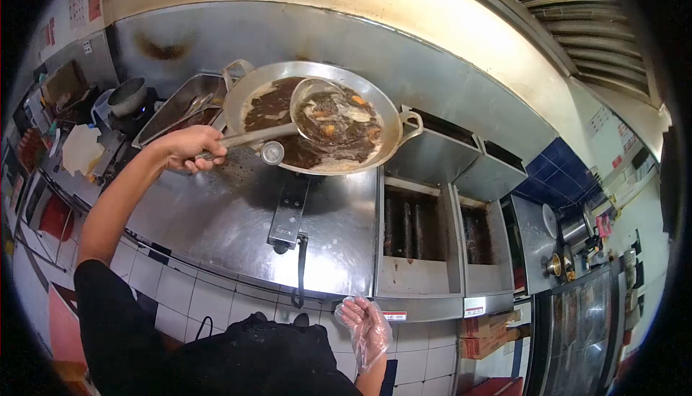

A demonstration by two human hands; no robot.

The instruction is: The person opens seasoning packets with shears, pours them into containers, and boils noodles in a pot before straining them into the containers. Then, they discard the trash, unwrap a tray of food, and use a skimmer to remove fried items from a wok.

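My left hand (pixel 196 148) is closed round the metal handle of a skimmer (pixel 322 86). The skimmer's round head lies in the dark, foamy oil (pixel 270 111) inside a wide metal wok (pixel 232 116). Pieces of food (pixel 333 116), some orange and some pale, show in the oil within the skimmer's ring. Beside the handle, at the wok's near rim, is a small round metal disc (pixel 272 153). My right hand (pixel 366 326), in a clear plastic glove, hangs low in front of the counter with its fingers loosely bent and nothing in them.
The wok sits on a steel counter (pixel 216 201) with a black-handled burner unit (pixel 290 212) at its front. To the left stands a metal tray (pixel 162 125) with utensils, and a dark pot (pixel 128 98). Fryer basins (pixel 417 280) adjoin on the right, with cardboard boxes (pixel 483 335) below.
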